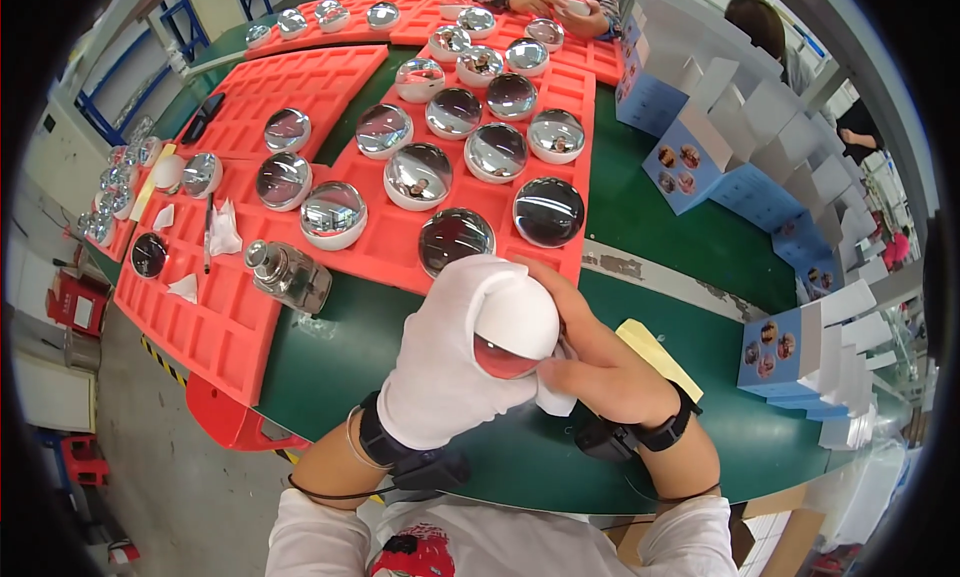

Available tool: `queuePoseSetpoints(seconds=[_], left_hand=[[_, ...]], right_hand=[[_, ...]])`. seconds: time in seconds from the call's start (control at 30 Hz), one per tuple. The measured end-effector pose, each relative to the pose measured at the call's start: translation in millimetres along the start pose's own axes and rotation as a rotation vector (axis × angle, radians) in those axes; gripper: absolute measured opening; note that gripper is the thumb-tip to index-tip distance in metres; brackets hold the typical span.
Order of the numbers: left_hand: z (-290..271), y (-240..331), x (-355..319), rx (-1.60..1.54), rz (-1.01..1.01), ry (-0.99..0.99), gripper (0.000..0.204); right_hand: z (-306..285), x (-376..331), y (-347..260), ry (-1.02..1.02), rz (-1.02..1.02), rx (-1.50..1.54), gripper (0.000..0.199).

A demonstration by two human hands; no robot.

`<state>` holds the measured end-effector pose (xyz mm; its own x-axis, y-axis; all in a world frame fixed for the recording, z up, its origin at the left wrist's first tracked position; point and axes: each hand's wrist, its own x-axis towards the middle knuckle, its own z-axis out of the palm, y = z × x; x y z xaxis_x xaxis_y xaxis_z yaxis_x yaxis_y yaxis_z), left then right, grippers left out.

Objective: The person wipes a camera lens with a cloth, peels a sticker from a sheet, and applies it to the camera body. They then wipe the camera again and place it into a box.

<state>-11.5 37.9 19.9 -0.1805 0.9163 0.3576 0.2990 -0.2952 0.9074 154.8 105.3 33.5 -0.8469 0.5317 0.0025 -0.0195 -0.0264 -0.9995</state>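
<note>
In front of my chest I hold a ball [525,317] with a glossy white half and a mirrored half that reflects red. My left hand [435,377], in a white glove, is wrapped round its left side. Bare, my right hand [615,377] curls round the other side, its thumb pressing a white cloth [556,400] close to the ball's lower edge. The fingertips behind the ball are hidden. Just beyond my hands, similar mirrored balls [457,239] sit in a red foam tray [375,252].
A glass pump bottle [290,275] stands at the left tray's edge. Yellow paper [660,357] lies by my right wrist on the green table [350,342]. Open blue boxes [775,352] line the right side. A co-worker's hands [575,12] hold a ball at the far end.
</note>
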Motion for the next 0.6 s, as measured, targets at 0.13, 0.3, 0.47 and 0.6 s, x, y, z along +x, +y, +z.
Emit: queuePoseSetpoints(seconds=[0.13, 0.3, 0.47, 0.6], left_hand=[[-1.3, 5.7, -7.1, 0.074, 0.034, 0.000, 0.068], [0.4, -0.1, -2.9, 0.108, 0.090, 0.010, 0.067], [2.4, -2.7, -3.0, 0.099, 0.110, 0.042, 0.066], [1.7, -0.3, -3.2, 0.096, 0.046, 0.032, 0.065]], right_hand=[[9.1, -2.6, -0.6, 0.009, 0.034, 0.016, 0.076], [4.1, 0.3, -0.4, 0.020, 0.060, 0.015, 0.079], [3.8, -1.1, 0.7, 0.026, 0.048, -0.020, 0.078], [2.5, -3.5, -5.4, 0.131, -0.113, -0.328, 0.064]])
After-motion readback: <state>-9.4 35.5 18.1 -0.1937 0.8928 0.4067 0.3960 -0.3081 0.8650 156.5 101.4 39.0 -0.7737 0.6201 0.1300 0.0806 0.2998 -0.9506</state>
